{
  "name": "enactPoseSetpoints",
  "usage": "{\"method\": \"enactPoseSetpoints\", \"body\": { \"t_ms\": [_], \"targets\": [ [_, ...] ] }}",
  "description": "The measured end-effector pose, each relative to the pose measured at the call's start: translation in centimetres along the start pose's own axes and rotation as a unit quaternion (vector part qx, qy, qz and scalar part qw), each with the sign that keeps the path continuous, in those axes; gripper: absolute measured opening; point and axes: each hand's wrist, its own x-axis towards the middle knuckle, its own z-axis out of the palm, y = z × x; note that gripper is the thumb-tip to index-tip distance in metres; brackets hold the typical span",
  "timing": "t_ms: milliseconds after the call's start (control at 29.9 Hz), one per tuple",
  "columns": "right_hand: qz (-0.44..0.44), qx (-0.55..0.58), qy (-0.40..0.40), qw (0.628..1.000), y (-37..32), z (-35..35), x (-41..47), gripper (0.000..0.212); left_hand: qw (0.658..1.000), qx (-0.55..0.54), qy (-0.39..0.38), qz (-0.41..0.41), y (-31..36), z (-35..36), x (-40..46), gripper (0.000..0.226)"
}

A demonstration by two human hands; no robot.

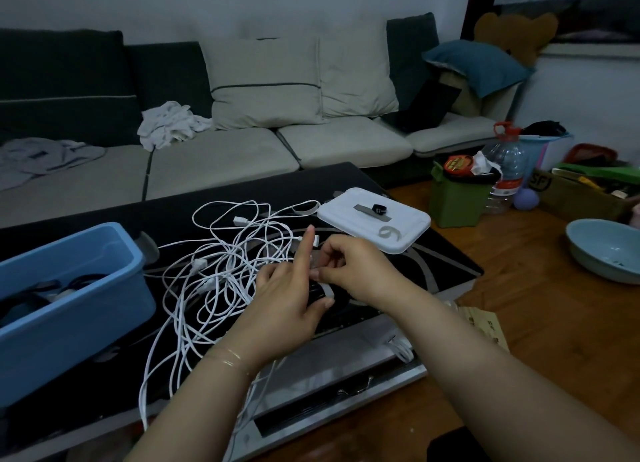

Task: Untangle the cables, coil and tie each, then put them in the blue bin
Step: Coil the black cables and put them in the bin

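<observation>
Left hand (287,295) gripping a dark coiled cable (320,293), index finger raised; right hand (349,264) pinching its grey tie strap (327,290). White cable tangle (221,274) sprawled just left of both hands. Blue bin (74,299) farther left on the black table (433,264).

My work surface is a black glass table (398,184) with pale curved lines and a metal edge nearest me. On its left sits the blue bin (72,302). A tangle of white cables (221,271) sprawls across the middle, some loops hanging over the near edge. At the far right lies a white lid (408,233), flat on the glass, carrying a grey strip, a small black piece and what may be a curled tie.
</observation>
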Motion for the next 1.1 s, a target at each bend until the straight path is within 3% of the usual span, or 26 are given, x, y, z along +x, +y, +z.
{"method": "enactPoseSetpoints", "body": {
  "t_ms": [201, 501, 635, 836, 970, 1103],
  "targets": [
    [-0.075, -0.113, 0.04, 0.99, -0.6, 0.4, -1.0, 0.007, 0.999, -0.023, 0.005, -0.026, -1.2, 0.0, 0.4, 0.094],
    [-0.109, -0.144, 0.042, 0.983, -0.8, 1.0, -1.5, 0.025, 0.999, -0.009, -0.002, -0.039, -1.0, 0.3, 0.5, 0.096],
    [-0.119, -0.149, 0.041, 0.981, -1.1, 0.7, -1.6, 0.031, 0.996, -0.052, 0.021, -0.066, -1.1, -0.1, 1.1, 0.094],
    [-0.142, -0.213, -0.053, 0.965, -1.6, -0.4, -2.7, 0.054, 0.989, -0.098, -0.014, -0.106, -1.5, -0.7, 0.9, 0.094],
    [-0.144, -0.293, -0.121, 0.937, -2.5, -0.4, -4.0, 0.094, 0.97, -0.199, -0.064, -0.127, -2.9, -0.6, 1.2, 0.1],
    [-0.194, -0.359, -0.062, 0.911, -2.3, 0.2, -4.0, 0.062, 0.925, -0.329, -0.096, -0.167, -2.7, -0.5, 1.1, 0.082]
  ]
}}
